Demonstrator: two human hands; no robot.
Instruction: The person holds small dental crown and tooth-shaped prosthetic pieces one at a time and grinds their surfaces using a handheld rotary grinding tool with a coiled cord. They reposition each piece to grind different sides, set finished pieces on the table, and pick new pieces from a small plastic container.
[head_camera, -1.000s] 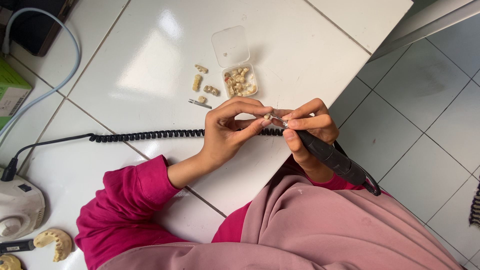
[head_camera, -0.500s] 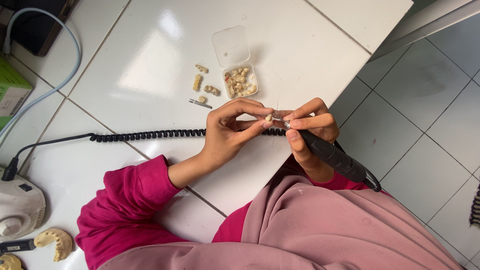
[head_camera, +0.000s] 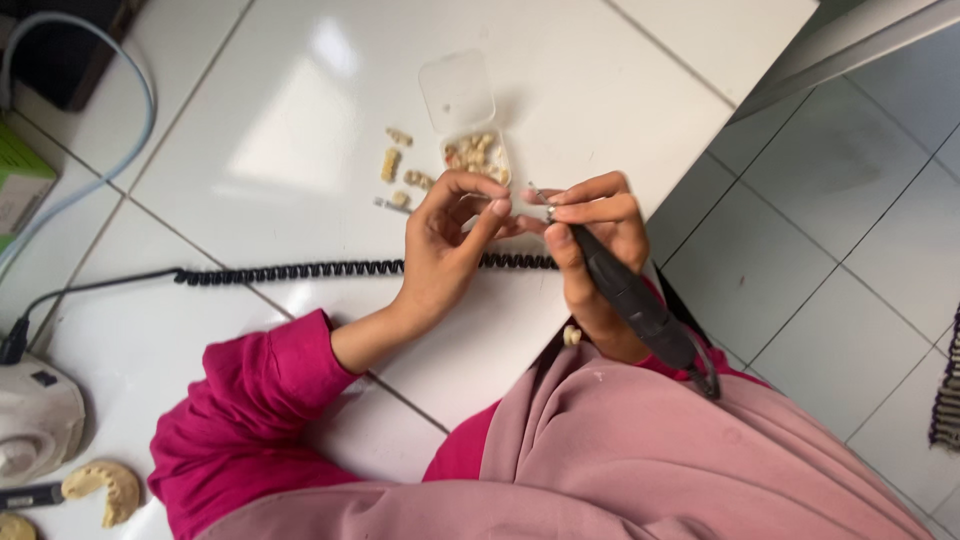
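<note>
Right hand fingers clamped pen-style on black handpiece, bit angled toward left hand. Left fingers curled, thumb and forefinger apart, nothing visibly pinched. Small tooth pieces, open clear box near on white tabletop; coiled cord trails left.

1 head view, steeply downward (close) over tiled counter

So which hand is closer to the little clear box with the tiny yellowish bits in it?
Left. The left hand curls just below the clear box, fingertips nearly reaching it. The right hand, gripping the black handpiece, sits farther off to the side.
</note>
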